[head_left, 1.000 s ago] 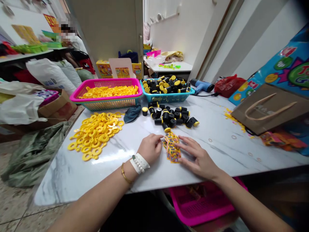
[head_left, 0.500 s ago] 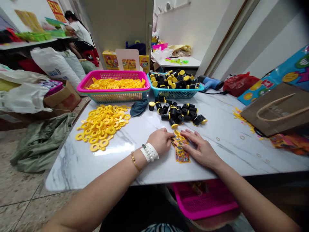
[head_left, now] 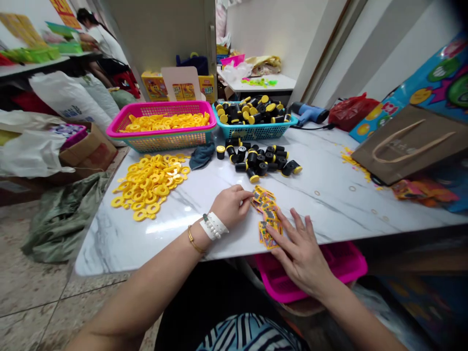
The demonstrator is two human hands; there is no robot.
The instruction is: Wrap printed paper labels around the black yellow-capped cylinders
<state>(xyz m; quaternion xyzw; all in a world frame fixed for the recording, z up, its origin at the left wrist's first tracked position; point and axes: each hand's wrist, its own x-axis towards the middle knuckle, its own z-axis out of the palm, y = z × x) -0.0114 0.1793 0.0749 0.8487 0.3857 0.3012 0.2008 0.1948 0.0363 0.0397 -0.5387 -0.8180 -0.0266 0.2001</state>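
Small orange-and-yellow printed cards [head_left: 268,208] lie overlapping in a loose spread near the front of the marble-patterned table [head_left: 204,209]. My left hand [head_left: 232,204] is at their upper left side, thumb and forefinger pinched on a card's edge, the other fingers curled. It wears a white wristband with beads and a gold bangle. My right hand [head_left: 300,251] lies with fingers spread, its fingertips on the lower cards near the table edge. Beyond the cards is a pile of black cylinders with yellow caps [head_left: 261,158]. Yellow ring-shaped plastic pieces [head_left: 149,183] are heaped at the left.
Behind stand a pink basket [head_left: 113,127] of yellow pieces and a blue basket [head_left: 252,130] of capped cylinders. A dark cloth [head_left: 202,155] lies between the piles. At right are a blue heat-gun-like tool [head_left: 310,114] and a brown paper bag [head_left: 405,141]. Below sits a pink basket [head_left: 351,265].
My right hand has slid down toward the table edge with its fingers spreading, and the lower cards have shifted. My left hand stays at the upper cards. The camera view has shifted slightly.
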